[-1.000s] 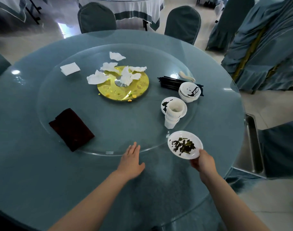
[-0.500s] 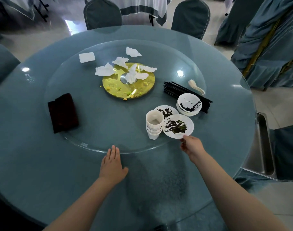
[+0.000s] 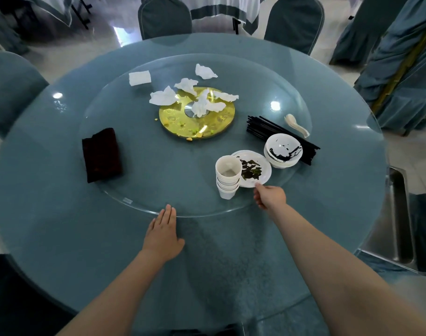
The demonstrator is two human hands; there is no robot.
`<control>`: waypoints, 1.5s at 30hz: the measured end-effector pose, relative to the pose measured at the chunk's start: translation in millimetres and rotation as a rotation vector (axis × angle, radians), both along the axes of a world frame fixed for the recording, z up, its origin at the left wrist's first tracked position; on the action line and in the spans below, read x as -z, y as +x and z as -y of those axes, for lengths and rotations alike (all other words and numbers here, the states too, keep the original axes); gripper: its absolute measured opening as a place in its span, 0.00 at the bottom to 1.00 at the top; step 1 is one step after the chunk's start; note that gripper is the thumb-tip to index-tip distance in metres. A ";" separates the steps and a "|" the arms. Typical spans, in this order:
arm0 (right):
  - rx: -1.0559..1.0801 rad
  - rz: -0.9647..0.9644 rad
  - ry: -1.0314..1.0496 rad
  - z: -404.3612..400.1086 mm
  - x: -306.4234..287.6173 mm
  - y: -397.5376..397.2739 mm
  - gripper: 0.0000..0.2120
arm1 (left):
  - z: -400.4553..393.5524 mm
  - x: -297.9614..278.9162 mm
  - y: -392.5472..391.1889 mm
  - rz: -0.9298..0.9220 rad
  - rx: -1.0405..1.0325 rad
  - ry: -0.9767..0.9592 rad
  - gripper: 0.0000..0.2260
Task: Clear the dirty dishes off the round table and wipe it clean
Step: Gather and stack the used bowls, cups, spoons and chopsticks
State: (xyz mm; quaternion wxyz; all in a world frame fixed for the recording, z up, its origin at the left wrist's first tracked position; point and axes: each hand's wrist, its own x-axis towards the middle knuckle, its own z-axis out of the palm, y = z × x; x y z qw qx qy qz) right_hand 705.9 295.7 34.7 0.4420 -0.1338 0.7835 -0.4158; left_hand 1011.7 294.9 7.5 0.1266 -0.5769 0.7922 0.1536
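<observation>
Covered chairs (image 3: 164,16) stand beyond the far rim, and a steel trolley tray (image 3: 396,219) sits at right.

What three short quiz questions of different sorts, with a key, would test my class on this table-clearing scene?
1. True or false: the right hand pinches the rim of the plate with dark leftovers.
2. Which lies nearest the left hand? A) the spoon B) the glass turntable C) the gold disc
3. Fill in: the stack of cups stands right beside the ____.

Key: 1 true; 2 B, the fingertips reach its edge; 3 plate.
</observation>
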 end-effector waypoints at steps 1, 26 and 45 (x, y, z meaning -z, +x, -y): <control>-0.017 -0.028 0.003 -2.3 -1.8 -2.0 0.16 | -1.0 0.2 -1.0 -0.001 0.016 -0.004 0.40; -0.270 -0.646 0.164 -338.8 -47.6 84.8 0.24 | -138.6 -56.4 -31.6 -0.150 0.509 -0.087 0.32; 0.108 -0.940 0.310 -655.8 -109.4 119.0 0.23 | -400.3 -102.5 -129.7 -0.544 1.079 0.004 0.28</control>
